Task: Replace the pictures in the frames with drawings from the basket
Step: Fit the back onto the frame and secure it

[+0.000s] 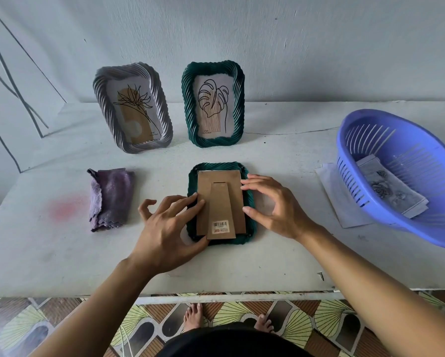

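Two green frames [188,109] [217,166], one grey frame [164,117], one basket [419,228], one cloth [110,199], two hands [164,228] [280,210].

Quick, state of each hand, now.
Left hand: open, fingertips pressing the cardboard backing of the face-down green frame.
Right hand: open, fingertips touching that frame's right edge.

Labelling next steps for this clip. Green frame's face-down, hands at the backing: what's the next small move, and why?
Probably lift the cardboard backing out of the face-down green frame. It is still seated, left hand fingertips on its left edge, right hand fingertips at its right edge, and the drawings wait in the basket. Can't tell whether clips hold it.
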